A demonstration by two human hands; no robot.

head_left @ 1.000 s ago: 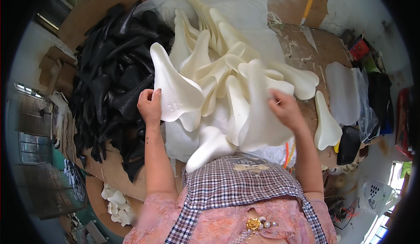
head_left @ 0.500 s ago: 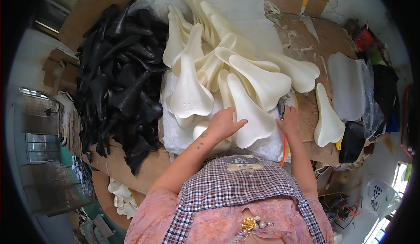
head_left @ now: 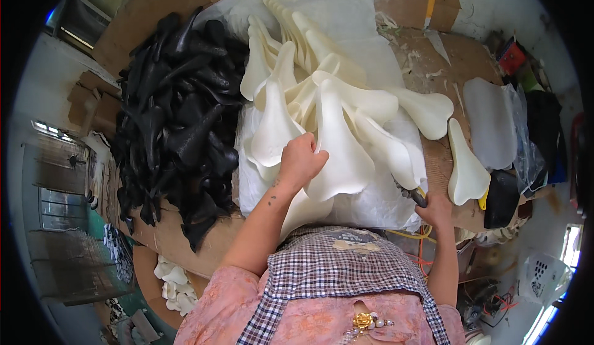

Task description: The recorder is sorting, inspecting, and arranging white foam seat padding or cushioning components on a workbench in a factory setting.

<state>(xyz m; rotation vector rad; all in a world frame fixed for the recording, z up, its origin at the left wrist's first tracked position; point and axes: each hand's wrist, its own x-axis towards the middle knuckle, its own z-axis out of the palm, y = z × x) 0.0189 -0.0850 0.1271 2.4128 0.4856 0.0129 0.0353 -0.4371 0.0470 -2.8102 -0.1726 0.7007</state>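
Seemingly to steady it, the left hand (head_left: pixel 303 162) pinches the rim of a white saddle-shaped pad (head_left: pixel 339 153) near the front edge of the tabletop (head_left: pixel 438 161); the right hand (head_left: pixel 438 210) grips a dark tool (head_left: pixel 411 193). Black pieces (head_left: pixel 179 122) lie left, perhaps separated by colour.

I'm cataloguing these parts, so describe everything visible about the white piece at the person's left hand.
The white piece has a long narrow end flaring into a broad, curved one. It looks smooth, matte and moulded, perhaps foam or plastic. It lies among similar pale pieces, narrow end away from the person, broad end nearer. The left hand meets its left edge; whether it grips is unclear.
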